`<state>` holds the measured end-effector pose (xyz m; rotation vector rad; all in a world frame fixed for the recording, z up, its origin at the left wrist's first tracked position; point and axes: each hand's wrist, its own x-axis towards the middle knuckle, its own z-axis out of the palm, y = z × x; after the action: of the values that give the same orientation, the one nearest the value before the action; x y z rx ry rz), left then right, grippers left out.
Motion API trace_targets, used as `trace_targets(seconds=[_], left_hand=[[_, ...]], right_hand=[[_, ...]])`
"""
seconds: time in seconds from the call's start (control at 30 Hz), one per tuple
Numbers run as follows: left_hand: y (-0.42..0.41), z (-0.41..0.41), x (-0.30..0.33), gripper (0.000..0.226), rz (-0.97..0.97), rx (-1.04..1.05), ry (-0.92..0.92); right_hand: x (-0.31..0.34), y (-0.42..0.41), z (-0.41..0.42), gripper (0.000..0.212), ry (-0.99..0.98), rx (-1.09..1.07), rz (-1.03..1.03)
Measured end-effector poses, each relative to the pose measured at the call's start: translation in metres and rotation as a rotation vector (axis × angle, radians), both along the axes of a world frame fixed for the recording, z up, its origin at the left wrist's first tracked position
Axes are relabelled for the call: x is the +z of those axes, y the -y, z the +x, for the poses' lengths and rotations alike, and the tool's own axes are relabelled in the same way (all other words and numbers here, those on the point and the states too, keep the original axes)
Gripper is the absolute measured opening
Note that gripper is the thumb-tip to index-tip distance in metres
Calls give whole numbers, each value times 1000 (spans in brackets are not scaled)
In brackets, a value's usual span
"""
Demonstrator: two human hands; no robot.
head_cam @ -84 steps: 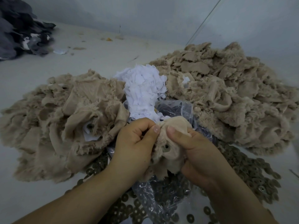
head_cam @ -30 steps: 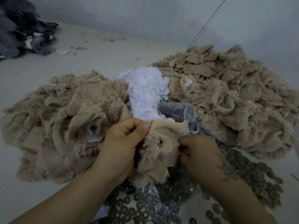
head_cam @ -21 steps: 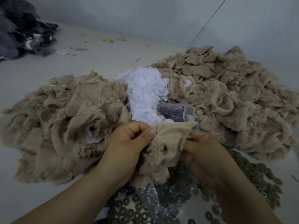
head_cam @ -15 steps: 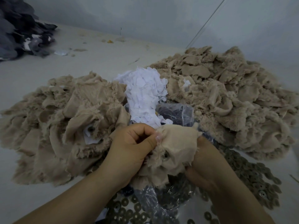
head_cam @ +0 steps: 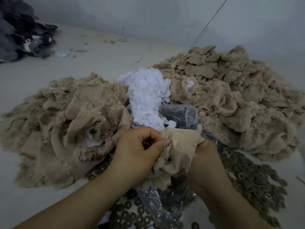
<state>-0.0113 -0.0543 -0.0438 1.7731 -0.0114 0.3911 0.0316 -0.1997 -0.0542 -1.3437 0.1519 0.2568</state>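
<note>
Left hand (head_cam: 138,151) was curled tight, its thumb pinching the left edge of the beige fabric piece (head_cam: 179,146). The right hand (head_cam: 208,164) gripped the right edge, though I could not see those fingers behind the cloth. On my feed the piece hung between the two hands, over a clear plastic bag (head_cam: 181,114) of dark parts, at the near middle of the surface (head_cam: 99,63). That surface was pale grey and matt, running back to plain pale walls (head_cam: 148,17) that met in a corner. I counted two beige scrap piles, the left pile (head_cam: 57,121) and the right pile (head_cam: 231,96), one white heap (head_cam: 148,96) of cutouts between them, and one dark pile (head_cam: 19,35) at the far left. The brown rings (head_cam: 250,179) strewn near the hands were too many to count.
</note>
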Motion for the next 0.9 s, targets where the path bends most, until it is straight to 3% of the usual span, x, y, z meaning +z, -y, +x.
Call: trace_targets(seconds=[0.17,0.37,0.43,0.5,0.63,0.9], left_hand=[[1,-1,2,15,65,32,15],[0,-1,6,16,137,55,22],[0,-1,7,17,212,71,37],[1,-3,6,18,250,70,39],[3,-3,6,14,150,14,-20],[3,-2,-1,19,-333,-44,-196]], right_hand=[[5,3,-6,12,159,74,-55],[14,7,-4,47,-38,238,208],[11,8,-4,52,84,291,57],[5,9,-2,35,176,244,-49],[3,10,0,31,67,215,35],[0,6,-5,5,200,56,-35]])
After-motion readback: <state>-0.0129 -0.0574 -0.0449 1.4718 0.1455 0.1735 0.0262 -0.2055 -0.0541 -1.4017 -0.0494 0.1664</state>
